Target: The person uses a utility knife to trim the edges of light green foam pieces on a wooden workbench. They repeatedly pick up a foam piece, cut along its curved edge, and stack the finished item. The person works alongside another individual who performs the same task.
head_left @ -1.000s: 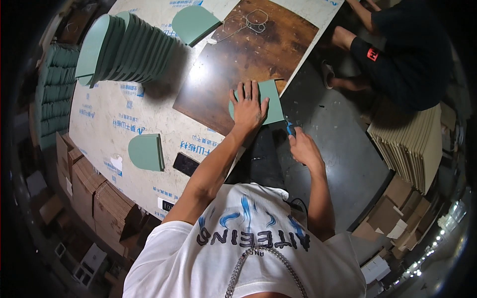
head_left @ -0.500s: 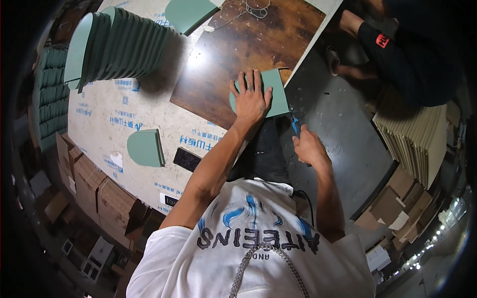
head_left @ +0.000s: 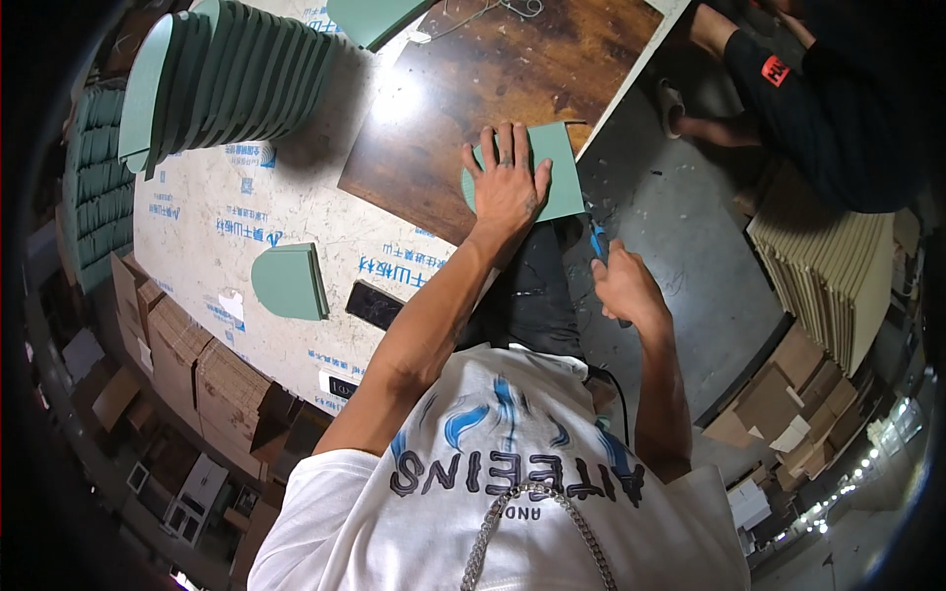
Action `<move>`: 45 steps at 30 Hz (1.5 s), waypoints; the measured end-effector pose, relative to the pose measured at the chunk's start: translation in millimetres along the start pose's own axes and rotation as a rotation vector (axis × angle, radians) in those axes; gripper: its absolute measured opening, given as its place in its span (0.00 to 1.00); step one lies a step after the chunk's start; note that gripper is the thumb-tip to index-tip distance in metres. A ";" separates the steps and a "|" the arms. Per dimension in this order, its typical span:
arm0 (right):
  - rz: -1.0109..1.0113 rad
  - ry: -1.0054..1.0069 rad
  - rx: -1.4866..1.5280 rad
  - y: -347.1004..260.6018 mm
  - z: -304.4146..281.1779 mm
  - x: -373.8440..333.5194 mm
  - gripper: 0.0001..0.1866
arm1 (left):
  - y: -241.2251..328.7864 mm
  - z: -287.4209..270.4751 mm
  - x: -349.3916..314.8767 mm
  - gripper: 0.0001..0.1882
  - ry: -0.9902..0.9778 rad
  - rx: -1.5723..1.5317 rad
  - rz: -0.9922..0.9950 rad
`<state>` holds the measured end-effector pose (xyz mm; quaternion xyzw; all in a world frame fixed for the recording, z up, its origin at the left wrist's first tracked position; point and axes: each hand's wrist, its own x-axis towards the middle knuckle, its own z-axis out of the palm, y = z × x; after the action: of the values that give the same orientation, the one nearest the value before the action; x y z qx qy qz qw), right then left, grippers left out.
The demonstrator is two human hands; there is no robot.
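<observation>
My left hand lies flat with fingers spread on a green panel, which has one rounded end and one straight end. The panel rests on the brown wood-grain board, its straight end at the table edge. In my right hand is a slim blue-and-black hand tool, fingers wrapped round its dark handle. Its tip is close to the panel's near right corner; I cannot tell whether they touch, nor exactly what kind of tool it is.
The brown board lies on a white printed table. A tall stack of green panels, a smaller green stack and a phone are there too. At right are a person's legs and stacked beige sheets.
The view has shifted slightly. My right hand and the tool have moved a little to the right, beside the panel's corner. My left hand stays pressed on the panel.
</observation>
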<state>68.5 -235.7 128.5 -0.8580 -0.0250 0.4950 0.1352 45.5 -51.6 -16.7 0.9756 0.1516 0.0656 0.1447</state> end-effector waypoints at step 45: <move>-0.371 0.535 1.616 25.0 50.7 80.7 0.07 | -22.6 -124.9 21.1 0.22 -0.175 -0.794 0.165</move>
<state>64.0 -235.0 30.0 -0.5690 0.2270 0.1128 0.7823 37.8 8.4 96.9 0.8547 0.0231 0.0474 0.5165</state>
